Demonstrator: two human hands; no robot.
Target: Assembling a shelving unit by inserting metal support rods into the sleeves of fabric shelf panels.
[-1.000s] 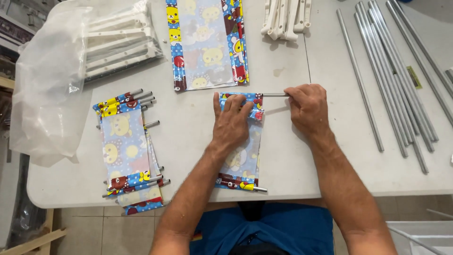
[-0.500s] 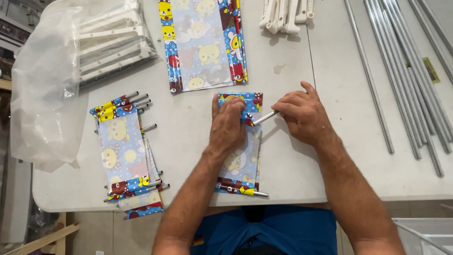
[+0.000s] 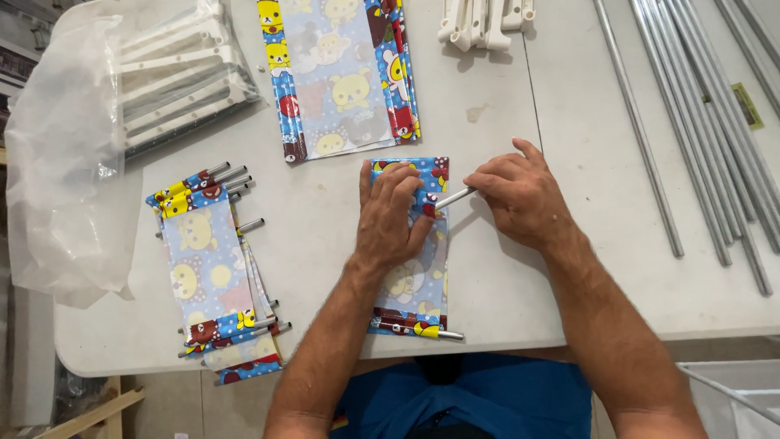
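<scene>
The left hand [image 3: 388,218] lies flat, palm down, on a cartoon-print fabric panel [image 3: 413,276] at the table's [image 3: 520,293] near edge. At its 3 o'clock the right hand [image 3: 520,197] pinches a thin metal rod [image 3: 453,198] (tip at the panel's top hem). At 9 o'clock, 1 stack of finished panels [image 3: 210,272]; loose rods [image 3: 691,106] at 2 o'clock.
</scene>
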